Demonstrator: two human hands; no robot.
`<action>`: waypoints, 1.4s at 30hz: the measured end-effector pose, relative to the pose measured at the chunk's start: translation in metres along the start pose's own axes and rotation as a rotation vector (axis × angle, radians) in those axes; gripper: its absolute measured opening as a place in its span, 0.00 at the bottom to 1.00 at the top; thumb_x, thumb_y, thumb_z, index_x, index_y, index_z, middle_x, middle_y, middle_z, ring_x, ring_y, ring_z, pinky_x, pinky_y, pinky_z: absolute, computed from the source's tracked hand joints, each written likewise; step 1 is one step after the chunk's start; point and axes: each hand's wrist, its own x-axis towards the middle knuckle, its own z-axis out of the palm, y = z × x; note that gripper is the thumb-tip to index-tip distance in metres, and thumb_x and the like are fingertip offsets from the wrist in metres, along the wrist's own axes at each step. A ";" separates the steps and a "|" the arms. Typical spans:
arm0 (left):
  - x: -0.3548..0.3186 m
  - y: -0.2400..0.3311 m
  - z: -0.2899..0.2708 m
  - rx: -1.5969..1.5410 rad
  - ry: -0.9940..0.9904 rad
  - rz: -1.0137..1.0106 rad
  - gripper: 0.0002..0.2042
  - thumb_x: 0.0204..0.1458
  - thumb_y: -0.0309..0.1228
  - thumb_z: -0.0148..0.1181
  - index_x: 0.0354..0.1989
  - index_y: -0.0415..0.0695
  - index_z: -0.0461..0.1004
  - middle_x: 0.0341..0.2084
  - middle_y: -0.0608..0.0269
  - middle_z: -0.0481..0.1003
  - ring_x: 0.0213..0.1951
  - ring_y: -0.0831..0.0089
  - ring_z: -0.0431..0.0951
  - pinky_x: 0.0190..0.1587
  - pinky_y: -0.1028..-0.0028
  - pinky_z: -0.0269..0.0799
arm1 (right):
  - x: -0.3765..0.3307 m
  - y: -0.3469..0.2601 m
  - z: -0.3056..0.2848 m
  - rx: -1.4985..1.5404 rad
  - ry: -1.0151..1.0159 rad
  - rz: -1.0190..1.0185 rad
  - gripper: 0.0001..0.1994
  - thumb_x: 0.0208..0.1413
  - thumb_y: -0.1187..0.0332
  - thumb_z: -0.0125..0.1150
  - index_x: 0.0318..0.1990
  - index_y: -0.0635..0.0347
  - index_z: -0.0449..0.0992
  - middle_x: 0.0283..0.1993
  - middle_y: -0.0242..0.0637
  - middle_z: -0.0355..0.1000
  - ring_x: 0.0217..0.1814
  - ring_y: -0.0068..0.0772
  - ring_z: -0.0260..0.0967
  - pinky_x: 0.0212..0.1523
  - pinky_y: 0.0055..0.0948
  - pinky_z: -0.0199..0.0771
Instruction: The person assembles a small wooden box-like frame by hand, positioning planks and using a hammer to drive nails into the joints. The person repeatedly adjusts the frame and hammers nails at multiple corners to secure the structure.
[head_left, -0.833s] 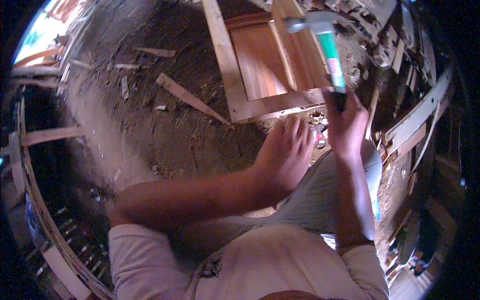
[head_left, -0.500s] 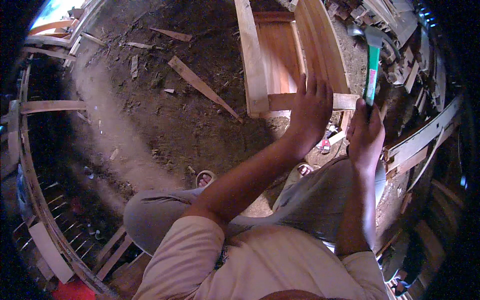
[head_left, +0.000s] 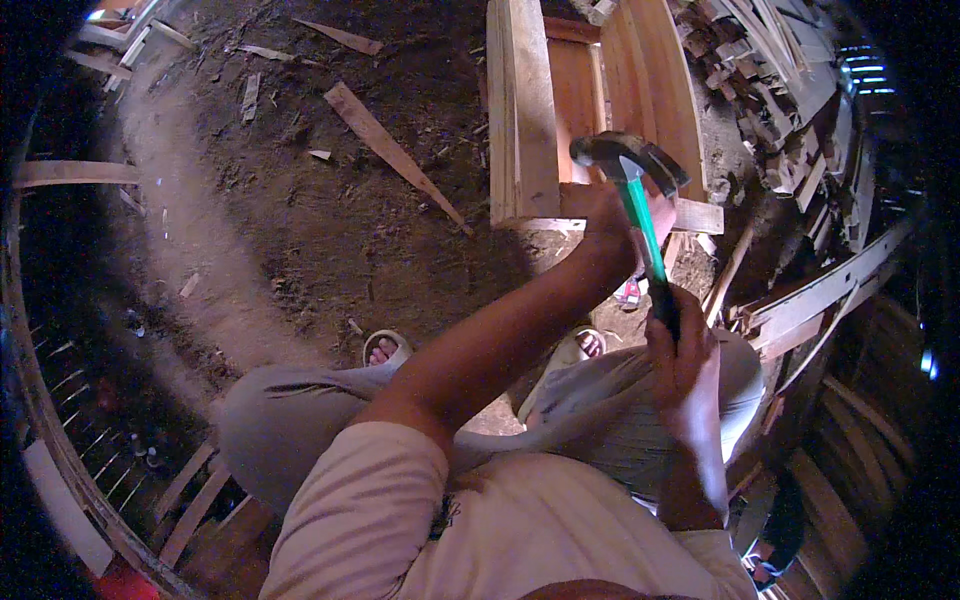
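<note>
Hammer [head_left: 630, 165] comes down from up high to just over the frame's [head_left: 520, 120] near edge.

Right hand [head_left: 680, 355] has its fingers wrapped tight on the hammer's green handle. Left hand [head_left: 615, 215] presses on the near board of the wooden frame; the hammer head hides its fingers, so I cannot tell how they sit. Next hit looks close.

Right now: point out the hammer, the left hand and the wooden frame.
hammer [head_left: 628, 158]: head view, on its dark metal head.
left hand [head_left: 612, 215]: head view, back of hand.
wooden frame [head_left: 520, 110]: head view, left side plank.
</note>
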 end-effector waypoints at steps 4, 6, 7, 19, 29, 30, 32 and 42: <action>-0.002 -0.038 -0.029 -0.582 -0.039 -0.009 0.20 0.56 0.51 0.59 0.39 0.44 0.76 0.29 0.60 0.76 0.36 0.56 0.78 0.49 0.54 0.71 | -0.004 -0.017 -0.005 0.025 0.018 0.025 0.16 0.66 0.74 0.51 0.59 0.67 0.69 0.34 0.41 0.72 0.33 0.36 0.68 0.34 0.34 0.69; -0.006 -0.048 -0.034 -0.739 0.060 0.024 0.29 0.56 0.58 0.57 0.44 0.39 0.75 0.25 0.58 0.77 0.36 0.51 0.78 0.49 0.46 0.70 | -0.003 -0.018 -0.005 0.098 0.032 0.071 0.16 0.67 0.73 0.50 0.59 0.67 0.69 0.32 0.33 0.70 0.29 0.24 0.63 0.30 0.27 0.64; -0.003 -0.050 -0.038 -0.753 0.017 0.029 0.22 0.56 0.53 0.57 0.38 0.43 0.76 0.25 0.60 0.77 0.37 0.55 0.79 0.51 0.45 0.66 | -0.003 -0.019 -0.004 0.133 0.040 0.094 0.15 0.68 0.72 0.49 0.59 0.67 0.70 0.31 0.30 0.69 0.28 0.19 0.61 0.28 0.24 0.61; 0.000 -0.055 -0.046 -0.850 -0.120 0.022 0.07 0.52 0.38 0.60 0.29 0.52 0.82 0.27 0.60 0.82 0.35 0.58 0.84 0.47 0.54 0.67 | -0.001 -0.030 -0.010 0.243 0.026 0.226 0.14 0.66 0.73 0.52 0.57 0.66 0.71 0.38 0.43 0.76 0.36 0.34 0.72 0.39 0.34 0.74; -0.003 -0.003 0.018 1.710 -0.186 -0.072 0.13 0.60 0.36 0.56 0.48 0.43 0.72 0.46 0.54 0.75 0.55 0.61 0.72 0.62 0.59 0.65 | -0.021 -0.023 0.004 -0.054 0.087 -0.043 0.17 0.67 0.73 0.52 0.61 0.68 0.70 0.37 0.45 0.76 0.35 0.36 0.74 0.38 0.37 0.74; -0.002 0.010 0.031 2.090 -0.118 -0.041 0.12 0.62 0.38 0.55 0.47 0.45 0.71 0.47 0.56 0.74 0.55 0.61 0.71 0.60 0.59 0.64 | -0.024 -0.030 0.004 -0.014 0.124 0.002 0.17 0.67 0.73 0.53 0.61 0.68 0.70 0.38 0.47 0.76 0.36 0.39 0.75 0.40 0.39 0.75; -0.008 0.034 0.039 2.462 0.077 0.313 0.12 0.59 0.45 0.58 0.33 0.50 0.70 0.40 0.61 0.73 0.45 0.64 0.71 0.47 0.61 0.66 | -0.024 -0.021 0.003 -0.163 0.088 -0.139 0.18 0.67 0.74 0.53 0.62 0.68 0.69 0.39 0.49 0.77 0.38 0.44 0.76 0.42 0.42 0.76; -0.001 -0.001 0.010 2.852 -0.309 0.035 0.13 0.57 0.43 0.63 0.28 0.51 0.70 0.22 0.69 0.68 0.33 0.71 0.69 0.41 0.66 0.64 | -0.044 -0.038 -0.015 -0.285 0.276 -0.109 0.19 0.71 0.63 0.53 0.61 0.66 0.72 0.39 0.36 0.76 0.34 0.21 0.69 0.34 0.23 0.70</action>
